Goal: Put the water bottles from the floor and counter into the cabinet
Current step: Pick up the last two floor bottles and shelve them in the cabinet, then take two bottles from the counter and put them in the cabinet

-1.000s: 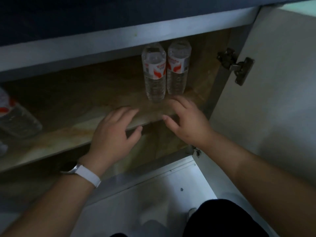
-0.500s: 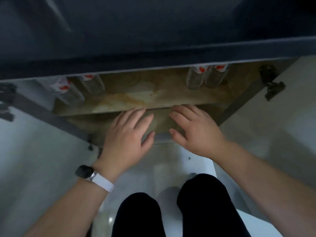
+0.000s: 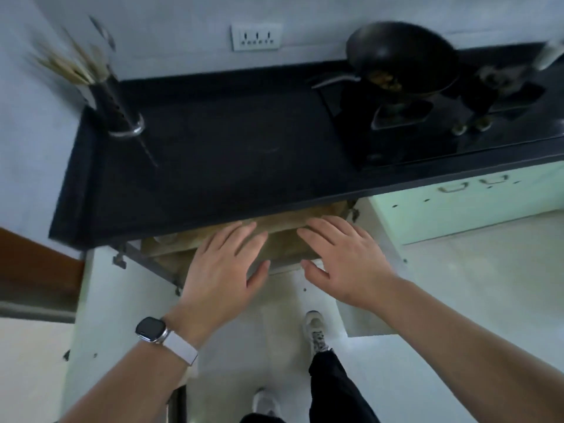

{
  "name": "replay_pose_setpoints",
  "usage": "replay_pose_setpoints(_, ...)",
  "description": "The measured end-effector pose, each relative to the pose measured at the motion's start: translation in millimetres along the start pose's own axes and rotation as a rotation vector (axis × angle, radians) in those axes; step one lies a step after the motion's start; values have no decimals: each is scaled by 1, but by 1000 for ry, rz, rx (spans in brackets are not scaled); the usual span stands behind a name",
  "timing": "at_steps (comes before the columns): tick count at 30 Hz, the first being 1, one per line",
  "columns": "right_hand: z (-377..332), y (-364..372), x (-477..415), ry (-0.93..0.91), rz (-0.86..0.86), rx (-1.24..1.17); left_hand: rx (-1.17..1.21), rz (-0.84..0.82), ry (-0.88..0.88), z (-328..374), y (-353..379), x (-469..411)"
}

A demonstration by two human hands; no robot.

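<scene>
Black trousers [image 3: 332,389] stand nearest; above them the left hand [image 3: 222,276], a watch [image 3: 151,329] on its wrist, and the right hand [image 3: 345,264] lie flat with fingers spread, holding nothing, over the open cabinet [image 3: 283,230]; one blurred water bottle [image 3: 166,238] shows on its shelf at left, under the dark counter [image 3: 229,154]; a wok [image 3: 403,56] sits beyond.

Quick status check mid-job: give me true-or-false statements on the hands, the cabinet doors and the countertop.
The left hand and right hand both hold nothing. True.
The pale cabinet doors are closed. False: both stand swung open.
The round black wok sits on the gas stove. True.
The steel utensil holder stands at the black countertop's right end. False: it stands at the left end.
The white-strapped smartwatch is on the right wrist. False: left wrist.
</scene>
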State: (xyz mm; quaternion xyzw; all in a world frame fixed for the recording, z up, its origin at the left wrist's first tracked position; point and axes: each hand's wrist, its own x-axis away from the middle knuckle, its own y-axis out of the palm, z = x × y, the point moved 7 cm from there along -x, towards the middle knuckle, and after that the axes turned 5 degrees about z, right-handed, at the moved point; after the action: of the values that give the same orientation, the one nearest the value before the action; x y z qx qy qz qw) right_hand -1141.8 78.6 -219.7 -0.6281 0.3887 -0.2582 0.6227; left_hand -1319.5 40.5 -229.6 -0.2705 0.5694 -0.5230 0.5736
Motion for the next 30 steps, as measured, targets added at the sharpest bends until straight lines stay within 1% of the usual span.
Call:
replay_pose_setpoints(4,18,-60,25,103,-19,39,5,55,107,45,-43,-28)
replay_pose_setpoints(7,41,-96,48,173,-15,74,2,58,160,81,-60,-46)
replay_pose_setpoints(11,76,-129,85,217,65,115,-33,18,237,135,-59,-62)
replay_pose_setpoints(14,113,-143,116,264,90,117,-75,-4,292,182,-51,-76)
replay_pose_setpoints(20,217,-177,185,304,159,109,-77,-23,326,300,-26,-116)
replay_pose_setpoints(25,317,-209,255,383,195,124,-64,-20,433,415,3,-158)
replay_pose_setpoints(30,399,-234,335,447,220,182,-9,2,541,526,29,-188)
